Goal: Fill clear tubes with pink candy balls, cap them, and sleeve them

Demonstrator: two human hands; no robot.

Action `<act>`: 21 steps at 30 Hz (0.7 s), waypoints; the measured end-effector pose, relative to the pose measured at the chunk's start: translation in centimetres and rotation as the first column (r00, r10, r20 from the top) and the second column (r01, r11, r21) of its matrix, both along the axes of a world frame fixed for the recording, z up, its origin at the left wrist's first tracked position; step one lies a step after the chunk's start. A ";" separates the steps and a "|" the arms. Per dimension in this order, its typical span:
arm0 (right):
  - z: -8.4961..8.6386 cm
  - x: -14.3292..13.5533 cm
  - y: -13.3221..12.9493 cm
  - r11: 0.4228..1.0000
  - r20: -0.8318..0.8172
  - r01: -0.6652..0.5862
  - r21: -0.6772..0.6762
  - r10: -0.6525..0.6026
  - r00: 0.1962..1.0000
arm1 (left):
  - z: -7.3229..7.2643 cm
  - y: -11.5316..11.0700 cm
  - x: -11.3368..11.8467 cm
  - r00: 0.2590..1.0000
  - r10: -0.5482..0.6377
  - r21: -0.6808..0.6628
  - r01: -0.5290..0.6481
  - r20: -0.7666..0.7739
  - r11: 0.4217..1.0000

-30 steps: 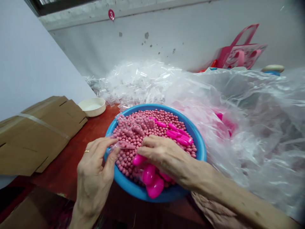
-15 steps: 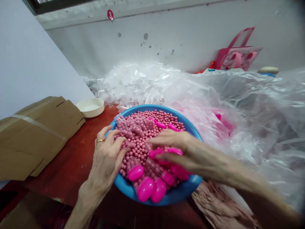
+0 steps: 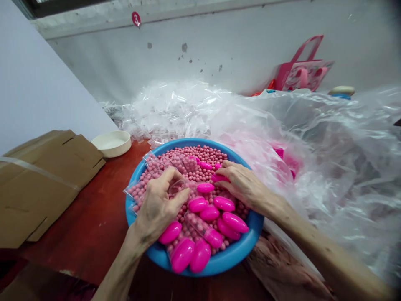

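Note:
A blue basin (image 3: 232, 262) holds many small pink beads (image 3: 206, 154), clear tubes filled with beads, and several bright pink caps (image 3: 234, 222). Over the basin's left half, my left hand (image 3: 159, 205) pinches a clear tube (image 3: 177, 188) between thumb and fingers, its open round end showing. My right hand (image 3: 242, 184) is at the right side of the basin, its fingers closed on a pink cap (image 3: 220, 178). A bead-filled tube with a pink cap (image 3: 203, 230) lies near the front, between other caps.
Flattened cardboard (image 3: 46, 179) lies on the red table (image 3: 97, 217) at the left, near a white round dish (image 3: 112, 144). Clear empty tubes (image 3: 178, 108) are heaped behind the basin. Plastic sheeting (image 3: 328, 138) spreads over the right, with a pink bag (image 3: 300, 71) behind.
My left hand has moved right from the basin's left side and now holds a tube. My right hand has drawn back to the right and up, onto a cap. The view has shifted slightly.

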State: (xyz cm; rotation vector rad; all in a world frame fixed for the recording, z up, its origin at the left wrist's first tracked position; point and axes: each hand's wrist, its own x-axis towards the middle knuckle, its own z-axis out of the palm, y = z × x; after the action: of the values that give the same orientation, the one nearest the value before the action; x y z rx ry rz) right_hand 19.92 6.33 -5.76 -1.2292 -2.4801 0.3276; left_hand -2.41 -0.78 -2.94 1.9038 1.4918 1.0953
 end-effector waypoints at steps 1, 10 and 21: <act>0.0 -0.1 0.1 1.000 0.007 0.004 -0.005 -0.004 1.000 | -0.2 0.2 0.0 1.000 -0.012 -0.006 0.012 0.010 1.000; -0.4 0.0 -0.1 0.998 -0.096 0.003 -0.058 -0.008 0.995 | -0.2 0.2 -0.2 0.991 -0.075 -0.083 0.085 0.113 0.993; 2.7 -0.5 0.0 0.850 -0.510 -0.119 -0.513 -0.190 0.839 | -0.1 -0.1 -0.2 0.990 -0.060 -0.075 0.070 0.124 0.995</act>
State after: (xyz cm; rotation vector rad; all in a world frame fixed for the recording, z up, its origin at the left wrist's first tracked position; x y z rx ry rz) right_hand 19.38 6.35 -3.02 -1.1488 -1.9043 1.2384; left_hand -2.65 -0.88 -3.01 1.7858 1.3759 1.0861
